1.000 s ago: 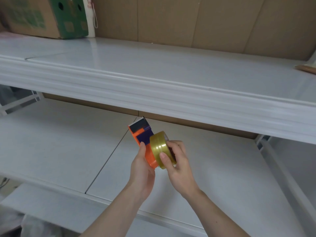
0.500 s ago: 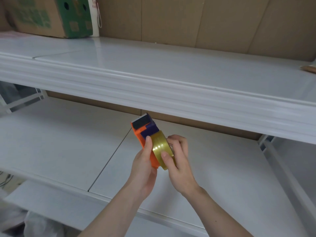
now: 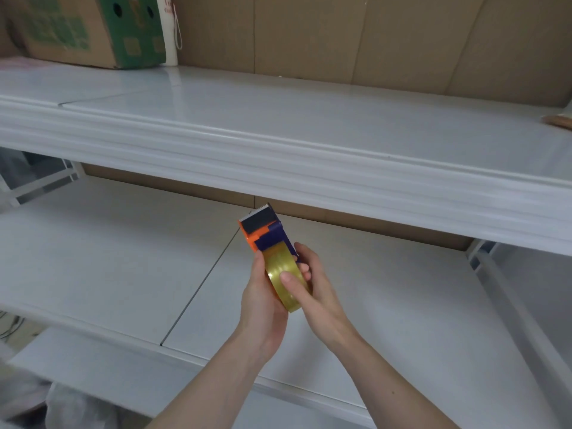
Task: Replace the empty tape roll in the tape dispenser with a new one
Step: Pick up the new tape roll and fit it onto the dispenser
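Observation:
I hold an orange and purple tape dispenser (image 3: 263,232) above the lower white shelf, its black toothed cutter end pointing up and away. My left hand (image 3: 261,300) grips the dispenser's orange side from the left. A yellowish clear tape roll (image 3: 286,274) sits against the dispenser's body, below the purple part. My right hand (image 3: 312,289) clasps the roll from the right, thumb pressed on its outer band. The dispenser's hub is hidden behind the roll and my fingers.
An upper white shelf (image 3: 309,144) juts out just above and beyond the hands. A brown and green cardboard box (image 3: 89,29) stands at its far left. The lower shelf (image 3: 123,261) lies under the hands, with a seam between its panels. Cardboard backs the shelving.
The tape roll has moved in against the dispenser's body, closer under the purple part. Both hands have shifted slightly up and right with it.

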